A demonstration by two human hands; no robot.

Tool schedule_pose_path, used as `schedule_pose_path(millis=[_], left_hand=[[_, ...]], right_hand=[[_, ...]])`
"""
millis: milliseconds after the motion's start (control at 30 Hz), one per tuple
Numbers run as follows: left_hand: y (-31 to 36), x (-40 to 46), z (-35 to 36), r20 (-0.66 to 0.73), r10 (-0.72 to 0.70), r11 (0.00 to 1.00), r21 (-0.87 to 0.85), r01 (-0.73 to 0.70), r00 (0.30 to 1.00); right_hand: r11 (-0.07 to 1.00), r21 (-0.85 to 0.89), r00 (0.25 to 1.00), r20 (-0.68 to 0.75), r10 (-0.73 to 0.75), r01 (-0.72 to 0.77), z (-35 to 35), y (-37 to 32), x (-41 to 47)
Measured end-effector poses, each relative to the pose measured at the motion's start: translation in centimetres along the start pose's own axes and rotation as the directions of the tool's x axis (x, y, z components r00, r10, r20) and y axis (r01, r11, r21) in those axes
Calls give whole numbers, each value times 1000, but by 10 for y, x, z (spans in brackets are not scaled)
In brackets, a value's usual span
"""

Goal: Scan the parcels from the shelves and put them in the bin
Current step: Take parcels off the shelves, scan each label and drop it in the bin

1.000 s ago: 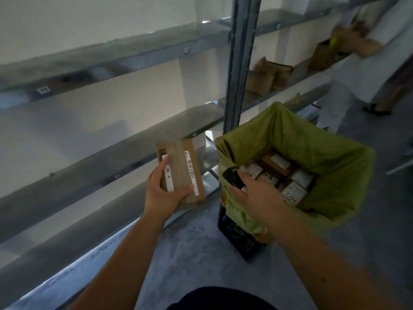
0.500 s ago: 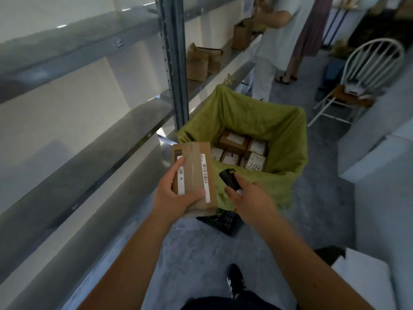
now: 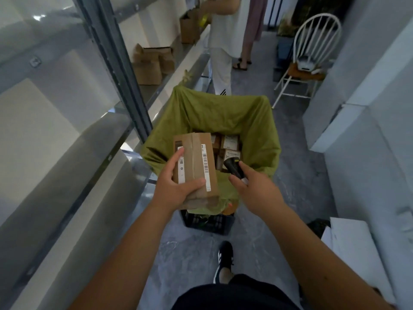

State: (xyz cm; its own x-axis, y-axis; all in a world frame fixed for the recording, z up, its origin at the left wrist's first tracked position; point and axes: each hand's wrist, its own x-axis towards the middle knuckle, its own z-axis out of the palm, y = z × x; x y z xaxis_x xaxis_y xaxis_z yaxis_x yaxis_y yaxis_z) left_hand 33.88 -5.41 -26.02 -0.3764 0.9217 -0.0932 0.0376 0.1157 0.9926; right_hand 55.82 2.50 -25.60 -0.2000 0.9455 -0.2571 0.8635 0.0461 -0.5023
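Parcel held over the bin, scanner beside it.

The green-lined bin sits on the floor just right of the shelves, with boxes already inside. Over its near rim, your left hand grips the parcel, thumb across the label end. Your right hand curls around the scanner. That thumb may block the barcode; released here, the parcel could catch the rim and tip out.
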Motion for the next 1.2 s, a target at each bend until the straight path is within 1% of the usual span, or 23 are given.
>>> schedule_pose_path(millis=[200, 300, 467, 667, 900, 1067, 1200], left_hand=[[1, 84, 20, 5, -88, 995, -53, 88, 996], [1, 130, 26, -10, -128, 991, -29, 128, 992], [-11, 192, 35, -28, -216, 975, 38, 217, 976], [-41, 250, 46, 38, -335, 935, 138, 327, 941], [-108, 316, 57, 114, -494, 844, 300, 444, 862], [-150, 334, 69, 224, -575, 790, 401, 464, 787], [-172, 343, 77, 269, -580, 784, 441, 437, 769]], right_hand=[[999, 49, 1000, 3, 2, -2, -16, -8, 82], [999, 38, 1000, 12, -24, 23, -19, -9, 131], [1000, 29, 993, 116, 3, -6, -16, -4, 201], [996, 19, 981, 172, 87, -91, -2, 4, 249], [967, -12, 952, 174, 252, -254, 26, 8, 280], [917, -1, 906, 148, 395, -400, 43, -1, 285], [878, 36, 872, 138, 469, -477, 57, -3, 285]])
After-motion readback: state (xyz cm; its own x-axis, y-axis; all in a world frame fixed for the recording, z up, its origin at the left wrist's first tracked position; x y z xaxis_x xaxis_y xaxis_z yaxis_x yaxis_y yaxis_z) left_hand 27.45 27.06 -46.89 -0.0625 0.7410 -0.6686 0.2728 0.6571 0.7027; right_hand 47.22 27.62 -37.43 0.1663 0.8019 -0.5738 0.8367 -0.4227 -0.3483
